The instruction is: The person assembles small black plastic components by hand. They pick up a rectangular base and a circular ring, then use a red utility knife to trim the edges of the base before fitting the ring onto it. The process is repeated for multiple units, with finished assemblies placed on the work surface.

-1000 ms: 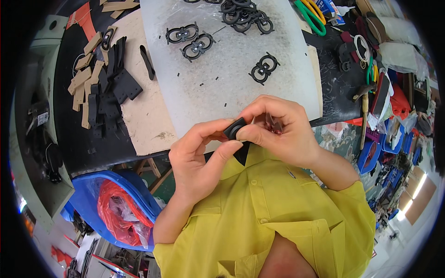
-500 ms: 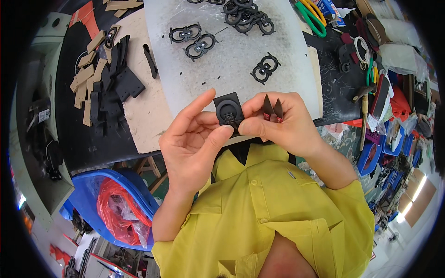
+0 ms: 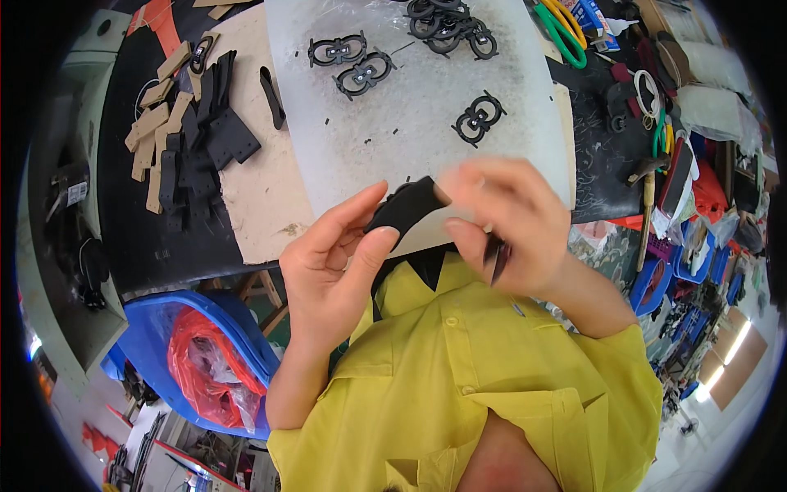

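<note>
Between its thumb and fingers, my left hand grips a bent black strap piece, tilted up toward the right. Some of a dark fitting shows along the strap's upper left edge. Just right of it is my right hand, with its upper fingers smeared by motion near the strap's right end; whether they touch it I cannot tell. Tucked in that hand, a pair of small snips with dark pointed blades sticks out below the thumb.
Black double-ring buckles lie on the pale work sheet, several piled at the far edge. Tan strips and black strap pieces are heaped to the left. A blue bin with red plastic stands lower left. Coloured rings lie far right.
The strap piece has turned from showing its round ring face to a side-on, bent view. My right hand has lifted its fingers, and the snips' blades now point downward.
</note>
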{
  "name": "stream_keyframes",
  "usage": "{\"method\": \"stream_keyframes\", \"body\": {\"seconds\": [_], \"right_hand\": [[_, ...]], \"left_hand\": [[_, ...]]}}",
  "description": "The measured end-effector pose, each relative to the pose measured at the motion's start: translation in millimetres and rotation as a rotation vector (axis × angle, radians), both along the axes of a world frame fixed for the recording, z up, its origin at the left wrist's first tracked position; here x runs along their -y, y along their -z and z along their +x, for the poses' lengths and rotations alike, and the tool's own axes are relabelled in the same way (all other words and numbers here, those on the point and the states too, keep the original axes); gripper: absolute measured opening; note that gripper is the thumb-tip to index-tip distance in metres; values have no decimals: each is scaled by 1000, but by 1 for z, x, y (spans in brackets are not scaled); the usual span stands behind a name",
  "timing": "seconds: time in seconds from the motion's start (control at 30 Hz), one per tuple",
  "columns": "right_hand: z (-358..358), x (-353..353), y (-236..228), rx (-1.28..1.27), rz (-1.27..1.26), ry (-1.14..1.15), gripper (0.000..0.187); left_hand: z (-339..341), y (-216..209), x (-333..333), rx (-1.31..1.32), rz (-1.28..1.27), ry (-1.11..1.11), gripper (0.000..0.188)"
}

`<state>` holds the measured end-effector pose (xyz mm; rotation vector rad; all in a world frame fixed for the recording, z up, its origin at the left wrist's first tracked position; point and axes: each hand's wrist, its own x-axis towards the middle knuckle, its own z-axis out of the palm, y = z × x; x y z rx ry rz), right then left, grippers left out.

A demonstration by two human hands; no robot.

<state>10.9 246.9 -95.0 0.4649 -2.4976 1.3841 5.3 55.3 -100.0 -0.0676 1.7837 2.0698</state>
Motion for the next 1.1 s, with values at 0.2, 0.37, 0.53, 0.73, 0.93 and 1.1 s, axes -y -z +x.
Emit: {"method": "stream_keyframes", "body": {"seconds": [0.2,0.37,0.53,0.73,0.93,1.1], "right_hand": [[-3,-3,-4,589,-398,9,12],[2,6,-1,410,-280,101,6],[4,7,-1,423,-310,175,8],[9,12,3,216,-211,171,6],[4,8,-4,369,-272,141,3],[-3,-1,-9,421,-155,-51,13]], "left_hand": [[-1,-10,-1,-38,-12,76,25],[4,-3,-10,-192,-174,17,20],[5,-11,-12,-131,-309,37,24],[8,-1,-21,-452,-522,52,37],[4,0,-23,-433,-387,64,36],[-13,-14,-6,14,-128,201,29]]}}
